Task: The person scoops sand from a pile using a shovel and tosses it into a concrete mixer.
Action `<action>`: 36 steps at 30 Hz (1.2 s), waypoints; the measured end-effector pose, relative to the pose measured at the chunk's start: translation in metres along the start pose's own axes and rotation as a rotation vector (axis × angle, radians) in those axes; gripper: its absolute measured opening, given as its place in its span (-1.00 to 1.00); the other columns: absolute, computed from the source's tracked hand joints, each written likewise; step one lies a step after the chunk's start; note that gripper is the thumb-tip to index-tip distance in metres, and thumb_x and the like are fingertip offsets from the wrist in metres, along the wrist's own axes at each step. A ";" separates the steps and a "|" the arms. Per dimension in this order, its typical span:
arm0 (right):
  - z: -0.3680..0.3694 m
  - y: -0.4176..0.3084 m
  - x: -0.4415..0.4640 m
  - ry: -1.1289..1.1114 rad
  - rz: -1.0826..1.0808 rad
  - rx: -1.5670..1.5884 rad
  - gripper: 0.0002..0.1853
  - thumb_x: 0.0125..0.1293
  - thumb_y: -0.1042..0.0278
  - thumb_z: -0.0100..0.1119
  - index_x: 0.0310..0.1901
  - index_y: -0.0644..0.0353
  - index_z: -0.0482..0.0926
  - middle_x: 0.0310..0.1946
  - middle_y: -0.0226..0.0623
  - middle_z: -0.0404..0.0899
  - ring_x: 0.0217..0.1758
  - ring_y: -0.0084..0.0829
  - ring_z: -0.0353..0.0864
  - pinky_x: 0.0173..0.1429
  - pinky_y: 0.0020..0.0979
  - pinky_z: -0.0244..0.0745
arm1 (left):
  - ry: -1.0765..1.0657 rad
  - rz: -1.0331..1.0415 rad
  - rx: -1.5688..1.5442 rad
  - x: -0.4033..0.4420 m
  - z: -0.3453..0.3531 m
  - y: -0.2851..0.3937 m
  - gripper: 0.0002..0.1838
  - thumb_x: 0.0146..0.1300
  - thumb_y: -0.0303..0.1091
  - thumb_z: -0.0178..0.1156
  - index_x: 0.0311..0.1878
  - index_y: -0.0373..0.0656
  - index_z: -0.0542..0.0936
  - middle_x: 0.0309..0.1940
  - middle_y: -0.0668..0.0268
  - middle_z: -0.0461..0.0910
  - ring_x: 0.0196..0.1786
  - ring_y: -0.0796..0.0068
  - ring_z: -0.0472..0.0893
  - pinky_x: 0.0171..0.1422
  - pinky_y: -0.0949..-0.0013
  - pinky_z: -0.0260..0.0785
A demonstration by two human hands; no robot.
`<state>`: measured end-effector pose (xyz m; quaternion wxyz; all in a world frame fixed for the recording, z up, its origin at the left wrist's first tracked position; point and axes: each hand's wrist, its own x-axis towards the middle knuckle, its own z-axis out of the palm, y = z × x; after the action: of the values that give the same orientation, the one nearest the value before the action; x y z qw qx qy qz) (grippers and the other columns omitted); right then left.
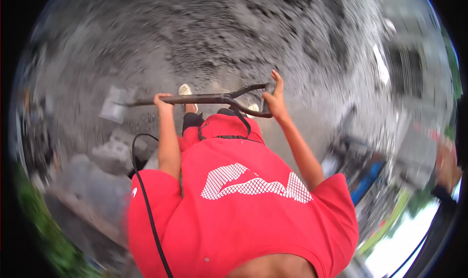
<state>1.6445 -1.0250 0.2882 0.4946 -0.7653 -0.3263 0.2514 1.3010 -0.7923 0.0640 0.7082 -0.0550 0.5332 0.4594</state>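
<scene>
A shovel (pixel 197 99) lies level across the front of my body. Its dark shaft splits into a Y-shaped handle at the right end. My left hand (pixel 163 99) is wrapped around the shaft near the blade end. At the handle's crosspiece, my right hand (pixel 276 97) grips with the thumb inside the opening and one or more fingers pointing up. The pale blade (pixel 114 104) at the left end is smeared by motion. Below the shaft, two light shoes show on the ground.
A large heap of grey sand or gravel (pixel 219 29) fills the area ahead. Grey blocks (pixel 112 153) lie at the left. On the right are blurred equipment with a blue part (pixel 368 178) and a grey block wall (pixel 407 68). A black cable (pixel 146 195) hangs past my left arm.
</scene>
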 end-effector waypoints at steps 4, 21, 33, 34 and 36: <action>-0.138 -0.053 -0.074 0.094 0.003 -0.307 -0.74 0.02 0.41 -0.12 -0.32 0.24 0.58 0.04 -0.19 0.48 0.21 -0.17 0.34 0.36 -0.22 0.07 | -0.028 -0.440 0.140 -0.033 0.043 -0.206 -0.87 -0.09 -0.42 0.06 -0.63 -0.06 0.31 -0.67 0.36 0.35 -0.64 0.44 0.36 -0.44 0.41 0.35; -0.154 -0.190 -0.082 0.246 -0.315 -0.990 -0.80 -0.16 0.20 0.33 -0.62 0.04 0.50 -0.72 -0.48 0.36 -0.63 -0.45 0.42 -0.42 -0.44 0.41 | -0.408 -0.962 0.557 -0.171 0.278 -0.371 -0.74 0.07 -0.18 0.08 -0.44 -0.22 0.44 -0.53 0.20 0.49 -0.44 0.25 0.52 -0.19 0.15 0.48; 0.036 -0.138 0.067 0.424 -0.280 -0.933 -0.85 -0.23 0.35 0.25 -0.53 0.04 0.49 -0.64 -0.42 0.45 -0.57 -0.35 0.50 -0.50 -0.33 0.35 | -0.679 -0.179 0.736 -0.157 0.286 -0.062 -0.48 0.19 -0.12 -0.03 0.22 -0.03 0.25 0.02 0.29 0.45 0.08 0.33 0.45 0.13 0.23 0.20; 0.057 -0.143 0.068 0.398 -0.266 -0.877 -0.85 -0.17 0.36 0.25 -0.49 0.06 0.52 -0.61 -0.38 0.49 -0.56 -0.30 0.53 -0.47 -0.28 0.41 | -0.701 -0.197 0.740 -0.157 0.285 -0.052 -0.48 0.21 -0.14 -0.04 0.24 -0.05 0.24 0.02 0.30 0.45 0.07 0.37 0.46 0.13 0.26 0.21; 0.096 -0.150 0.071 0.327 -0.212 -0.803 -0.85 -0.15 0.37 0.24 -0.45 0.06 0.53 -0.59 -0.35 0.51 -0.55 -0.28 0.55 -0.46 -0.26 0.43 | -0.674 -0.422 0.711 -0.125 0.265 -0.057 -0.53 0.22 -0.17 -0.04 0.17 -0.13 0.33 -0.09 0.29 0.52 0.00 0.37 0.51 0.04 0.26 0.32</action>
<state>1.5858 -0.8708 0.3854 0.2264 -0.8887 -0.3922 -0.0720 1.5268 -0.7481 0.2539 0.8922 0.2332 0.3761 0.0901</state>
